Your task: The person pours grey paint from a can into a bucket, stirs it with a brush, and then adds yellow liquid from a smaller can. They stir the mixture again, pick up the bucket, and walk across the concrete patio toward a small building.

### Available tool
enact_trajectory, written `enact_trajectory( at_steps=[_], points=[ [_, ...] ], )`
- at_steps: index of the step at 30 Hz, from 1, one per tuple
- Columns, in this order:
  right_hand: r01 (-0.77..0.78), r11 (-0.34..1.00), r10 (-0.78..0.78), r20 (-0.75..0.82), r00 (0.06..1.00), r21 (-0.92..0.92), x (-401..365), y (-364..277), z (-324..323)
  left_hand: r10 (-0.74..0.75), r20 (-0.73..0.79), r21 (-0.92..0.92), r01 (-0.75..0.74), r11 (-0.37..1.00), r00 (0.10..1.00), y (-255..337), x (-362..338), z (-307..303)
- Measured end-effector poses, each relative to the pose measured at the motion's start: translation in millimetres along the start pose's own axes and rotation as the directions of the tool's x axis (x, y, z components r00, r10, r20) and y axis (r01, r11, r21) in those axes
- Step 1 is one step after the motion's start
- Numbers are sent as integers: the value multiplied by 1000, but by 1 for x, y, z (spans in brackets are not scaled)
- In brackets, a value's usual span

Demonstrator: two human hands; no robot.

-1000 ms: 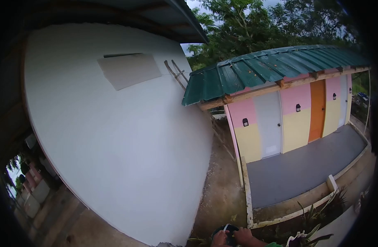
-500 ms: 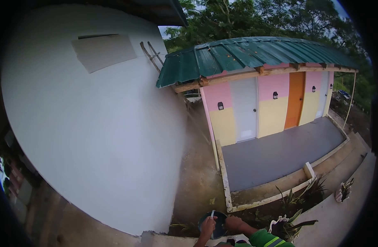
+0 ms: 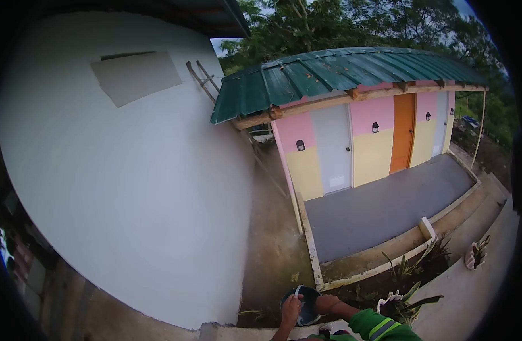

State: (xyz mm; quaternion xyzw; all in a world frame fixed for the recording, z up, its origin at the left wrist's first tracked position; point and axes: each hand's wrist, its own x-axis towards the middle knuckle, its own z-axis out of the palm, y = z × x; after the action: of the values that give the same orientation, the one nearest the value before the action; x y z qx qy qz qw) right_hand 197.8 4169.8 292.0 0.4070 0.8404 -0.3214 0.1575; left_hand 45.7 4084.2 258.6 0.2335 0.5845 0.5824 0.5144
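Observation:
A dark round bucket is at the bottom centre, below the white wall's corner. My left hand is closed at its left side, around a thin pale strip that looks like the bucket's handle. Over the right side of the bucket is my right hand, its fingers curled; what they hold, if anything, is hidden. The right arm wears a green sleeve with a yellow reflective band. The bucket's contents are too dark to make out.
A large white wall fills the left. At right stands a pink and yellow building with a green metal roof and a low-edged grey porch. Potted plants and a planting bed lie right of the bucket. A wooden ladder leans behind the wall.
The view has shifted slightly, so the buildings sit a little further left. Both hands and the bucket appear slightly further right, still together, and more of the bucket's inside shows between the hands.

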Motion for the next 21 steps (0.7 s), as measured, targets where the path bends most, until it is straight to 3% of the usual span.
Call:
enact_trajectory(
  at_steps=[3, 6, 10, 13, 16, 21],
  points=[
    [-26, 997, 26, 2, 1000, 77, 24, 22, 16, -42, 34, -3, 42, 999, 999, 2, -5, 3],
    [85, 996, -88, -214, 973, -25, -3, 7, 1, -50, 44, 15, 49, 999, 998, 2, -4, -2],
    [147, 928, -315, -512, 799, -342, 7, -1, 16, -60, 40, 32, 59, 998, 997, 17, -8, -6],
    [57, 964, -167, -423, 891, -260, 6, -9, 16, -3, 17, 11, 3, 1000, 1000, 18, -2, -10],
    [42, 996, -56, -192, 980, -74, 12, -9, 13, 20, -23, -26, -21, 999, 1000, 17, -1, -7],
    [122, 992, -122, -25, 992, 4, 6, -4, 5, -2, 9, -66, 2, 998, 1000, 9, -3, 3]
  ],
)
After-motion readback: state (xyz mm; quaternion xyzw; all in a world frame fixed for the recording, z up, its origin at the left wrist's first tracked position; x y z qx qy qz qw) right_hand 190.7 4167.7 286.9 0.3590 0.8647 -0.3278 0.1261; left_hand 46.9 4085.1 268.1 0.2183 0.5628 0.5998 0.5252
